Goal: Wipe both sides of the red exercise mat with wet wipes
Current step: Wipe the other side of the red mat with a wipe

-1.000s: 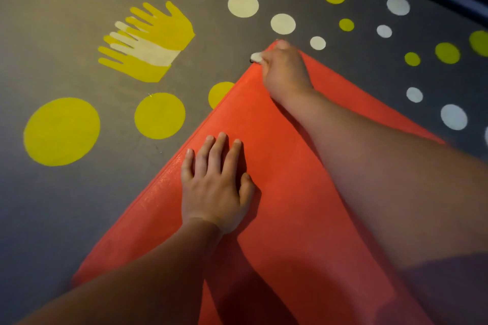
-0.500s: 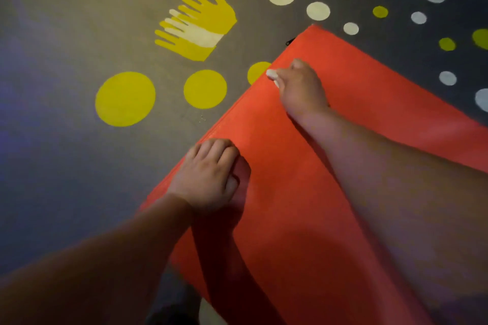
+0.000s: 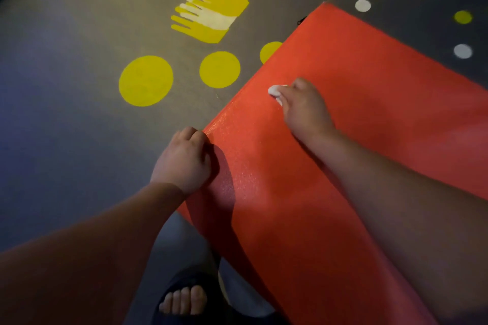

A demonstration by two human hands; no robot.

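Red grainy mat [image 3: 369, 82]: right hand [image 3: 303, 108] fingers pinch a wadded white wipe [image 3: 274, 90], left hand [image 3: 184, 161] fingers grip its edge.

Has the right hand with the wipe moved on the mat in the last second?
Yes. The right hand with the wet wipe has pulled back from the red mat's far corner toward the person.
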